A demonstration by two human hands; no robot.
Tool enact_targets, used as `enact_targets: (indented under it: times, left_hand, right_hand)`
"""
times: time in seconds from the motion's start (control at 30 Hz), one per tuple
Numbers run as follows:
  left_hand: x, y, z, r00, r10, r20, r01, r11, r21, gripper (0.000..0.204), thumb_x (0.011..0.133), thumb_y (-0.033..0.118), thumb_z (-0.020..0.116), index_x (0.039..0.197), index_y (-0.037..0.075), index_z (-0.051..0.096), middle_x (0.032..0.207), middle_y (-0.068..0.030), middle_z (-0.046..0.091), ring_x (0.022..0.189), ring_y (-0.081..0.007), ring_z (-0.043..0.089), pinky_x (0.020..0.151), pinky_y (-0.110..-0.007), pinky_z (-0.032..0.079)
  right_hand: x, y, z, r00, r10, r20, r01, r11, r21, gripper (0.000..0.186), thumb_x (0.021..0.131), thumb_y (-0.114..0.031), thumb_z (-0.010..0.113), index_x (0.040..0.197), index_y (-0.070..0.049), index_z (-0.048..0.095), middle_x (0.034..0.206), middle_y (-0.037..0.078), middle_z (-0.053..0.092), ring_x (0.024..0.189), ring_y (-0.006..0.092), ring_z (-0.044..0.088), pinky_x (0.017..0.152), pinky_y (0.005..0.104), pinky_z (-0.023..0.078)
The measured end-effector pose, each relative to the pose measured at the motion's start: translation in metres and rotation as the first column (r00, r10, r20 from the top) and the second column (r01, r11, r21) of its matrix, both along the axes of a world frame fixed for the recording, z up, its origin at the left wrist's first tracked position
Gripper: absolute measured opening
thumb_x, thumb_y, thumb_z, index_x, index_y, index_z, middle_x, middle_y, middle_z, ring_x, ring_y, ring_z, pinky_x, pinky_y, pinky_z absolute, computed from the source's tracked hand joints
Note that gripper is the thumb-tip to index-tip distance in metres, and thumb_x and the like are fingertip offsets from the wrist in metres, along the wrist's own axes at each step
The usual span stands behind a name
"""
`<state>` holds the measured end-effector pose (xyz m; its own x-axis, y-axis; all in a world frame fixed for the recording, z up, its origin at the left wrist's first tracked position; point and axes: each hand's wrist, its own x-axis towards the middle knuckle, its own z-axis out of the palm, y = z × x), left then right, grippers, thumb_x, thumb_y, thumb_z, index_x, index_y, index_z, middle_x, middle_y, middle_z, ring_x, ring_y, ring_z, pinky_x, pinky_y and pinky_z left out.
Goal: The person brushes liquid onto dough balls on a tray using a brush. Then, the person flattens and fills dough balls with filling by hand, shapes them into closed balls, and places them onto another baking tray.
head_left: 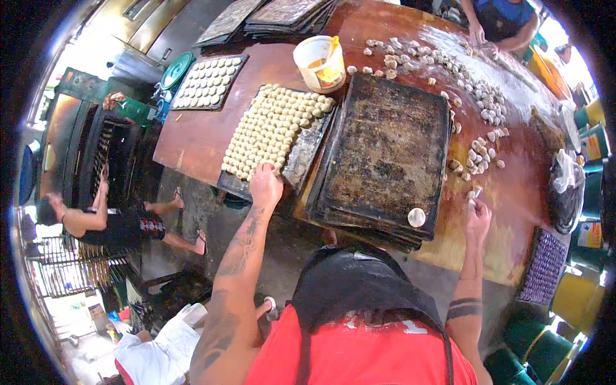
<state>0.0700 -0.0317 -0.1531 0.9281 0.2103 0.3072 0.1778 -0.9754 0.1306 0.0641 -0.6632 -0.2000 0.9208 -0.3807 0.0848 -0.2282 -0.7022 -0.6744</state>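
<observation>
My left hand reaches to the near edge of a dark tray covered with rows of pale dough balls. Its fingers are closed at the lowest row, seemingly on a dough ball partly hidden by them. Over the table on the right, my right hand pinches a small pale dough piece at its fingertips. Between my hands lies a stack of scorched black baking trays, with one flat round dough disc on the top tray's near right corner.
Loose floury dough pieces are scattered over the wooden table. A white bucket stands behind the trays; another filled tray lies far left. A co-worker's hands work at the far right. Another person stands by an oven at left.
</observation>
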Motion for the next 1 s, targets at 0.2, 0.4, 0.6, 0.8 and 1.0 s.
enact_targets:
  times: [0.2, 0.4, 0.6, 0.8, 1.0]
  left_hand:
    - [0.018, -0.04, 0.019, 0.997, -0.06, 0.057, 0.078, 0.912, -0.403, 0.014, 0.079, 0.008, 0.078, 0.09, 0.005, 0.071, 0.094, -0.0129, 0.07, 0.089, -0.0302, 0.07, 0.08, -0.042, 0.057]
    - [0.035, -0.169, 0.079, 0.971, -0.225, 0.086, -0.016, -0.417, -0.909, 0.025, 0.098, 0.005, 0.071, 0.12, 0.001, 0.062, 0.107, -0.0091, 0.072, 0.093, -0.0152, 0.071, 0.078, -0.03, 0.06]
    - [0.022, -0.196, 0.139, 0.925, -0.376, 0.061, -0.141, -0.486, -0.862, 0.03, 0.101, 0.009, 0.071, 0.128, 0.0, 0.062, 0.116, -0.0066, 0.07, 0.102, -0.0136, 0.068, 0.091, -0.031, 0.058]
    - [0.029, -0.197, 0.139, 0.871, -0.434, 0.229, 0.051, -0.384, -0.922, 0.029, 0.1, 0.007, 0.071, 0.128, 0.001, 0.063, 0.109, -0.0047, 0.069, 0.101, -0.0127, 0.066, 0.092, -0.03, 0.055]
    - [0.022, -0.216, 0.184, 0.89, -0.424, 0.165, -0.133, -0.589, -0.797, 0.017, 0.097, 0.005, 0.075, 0.112, 0.0, 0.067, 0.104, -0.0046, 0.07, 0.096, -0.0165, 0.069, 0.088, -0.031, 0.059]
  right_hand:
    - [-0.016, 0.121, 0.087, 0.997, 0.064, 0.034, -0.069, 0.677, 0.733, 0.023, 0.098, -0.011, 0.072, 0.118, 0.001, 0.069, 0.103, 0.004, 0.072, 0.086, 0.0125, 0.067, 0.077, 0.0274, 0.055]
    - [0.016, 0.264, 0.194, 0.814, 0.511, 0.277, -0.58, 0.746, 0.327, 0.02, 0.093, -0.017, 0.078, 0.106, -0.003, 0.074, 0.104, 0.013, 0.073, 0.092, 0.0269, 0.071, 0.085, 0.0376, 0.057]
    - [0.03, 0.268, 0.193, 0.648, 0.603, 0.465, -0.615, 0.774, -0.148, 0.031, 0.085, 0.003, 0.075, 0.116, -0.002, 0.072, 0.107, 0.014, 0.066, 0.095, 0.0272, 0.067, 0.082, 0.0387, 0.057]
    - [0.031, 0.24, 0.208, 0.772, 0.566, 0.291, -0.629, 0.745, 0.222, 0.044, 0.088, -0.005, 0.079, 0.13, -0.004, 0.065, 0.113, 0.009, 0.065, 0.095, 0.0192, 0.064, 0.087, 0.0323, 0.055]
    - [0.03, 0.242, 0.2, 0.899, 0.337, 0.28, -0.415, 0.449, 0.791, 0.028, 0.093, -0.01, 0.076, 0.118, -0.002, 0.067, 0.106, 0.007, 0.071, 0.095, 0.0148, 0.066, 0.088, 0.0307, 0.055]
